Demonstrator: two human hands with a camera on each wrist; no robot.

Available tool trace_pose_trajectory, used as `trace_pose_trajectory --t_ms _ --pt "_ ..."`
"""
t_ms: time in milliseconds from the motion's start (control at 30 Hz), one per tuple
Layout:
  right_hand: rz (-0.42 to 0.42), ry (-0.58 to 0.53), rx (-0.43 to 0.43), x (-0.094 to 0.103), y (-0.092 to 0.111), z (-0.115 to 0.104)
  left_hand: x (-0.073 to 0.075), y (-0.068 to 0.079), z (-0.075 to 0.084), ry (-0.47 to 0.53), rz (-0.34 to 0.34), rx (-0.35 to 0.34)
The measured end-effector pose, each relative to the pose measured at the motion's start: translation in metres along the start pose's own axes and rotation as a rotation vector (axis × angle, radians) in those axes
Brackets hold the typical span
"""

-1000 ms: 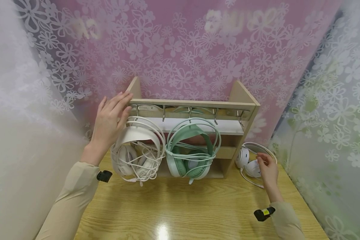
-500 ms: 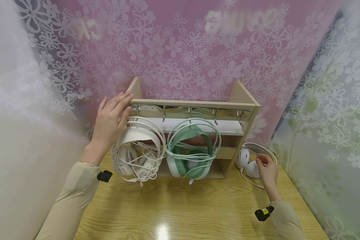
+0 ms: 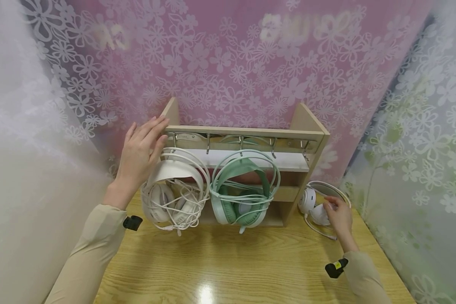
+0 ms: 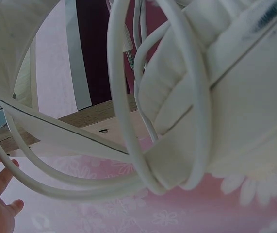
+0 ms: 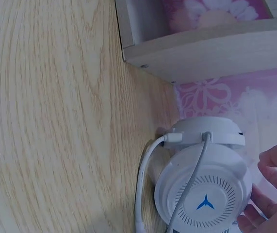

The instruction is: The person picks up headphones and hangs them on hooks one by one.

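Note:
My left hand [image 3: 138, 154] rests with extended fingers against the upper left corner of a wooden shelf [image 3: 247, 130]. White headphones [image 3: 178, 169] hang just below it, wound in their cable; the left wrist view shows their white headband [image 4: 65, 121] up close. Beside them, mint-green headphones [image 3: 239, 169] hang from a middle hook, also wrapped in cable. At the right, my right hand [image 3: 340, 215] grips a second pair of white headphones [image 5: 203, 194] at the ear cup's edge, fingers curled; part of the grip is hidden. This pair lies on the table with a blue mark on one cup.
Several metal hooks [image 3: 273, 147] line the shelf's front rail, some bare. The shelf's right side panel [image 5: 216, 51] stands close to the lying headphones. A wood-grain table [image 3: 220, 257] spreads in front. Flowered curtains [image 3: 228, 63] enclose the back and sides.
The cable end by the lying white headphones has shifted slightly right, and my right hand and wrist have moved a little. My left hand and the hanging headphones stay put.

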State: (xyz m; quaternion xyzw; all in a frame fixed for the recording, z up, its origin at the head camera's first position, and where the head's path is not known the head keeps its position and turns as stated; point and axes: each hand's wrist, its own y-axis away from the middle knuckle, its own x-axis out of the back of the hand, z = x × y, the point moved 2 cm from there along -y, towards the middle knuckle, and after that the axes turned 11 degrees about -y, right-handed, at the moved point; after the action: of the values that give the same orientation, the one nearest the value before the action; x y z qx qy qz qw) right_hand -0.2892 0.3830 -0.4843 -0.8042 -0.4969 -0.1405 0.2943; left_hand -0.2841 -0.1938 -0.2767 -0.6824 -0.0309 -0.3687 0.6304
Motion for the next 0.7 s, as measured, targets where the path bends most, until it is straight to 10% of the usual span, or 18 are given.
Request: trace_pose_trajectory --t_ms 300,700 --pt "-0.065 0.136 0.200 -0.0028 0.0032 0.0035 0.0006 -0.0005 0.0008 -0.005 -0.001 -0.001" --pt "-0.062 0.128 0.196 -0.0044 0.0081 0.0099 0.0011 -0.0004 0.0012 -0.007 -0.013 0.003"
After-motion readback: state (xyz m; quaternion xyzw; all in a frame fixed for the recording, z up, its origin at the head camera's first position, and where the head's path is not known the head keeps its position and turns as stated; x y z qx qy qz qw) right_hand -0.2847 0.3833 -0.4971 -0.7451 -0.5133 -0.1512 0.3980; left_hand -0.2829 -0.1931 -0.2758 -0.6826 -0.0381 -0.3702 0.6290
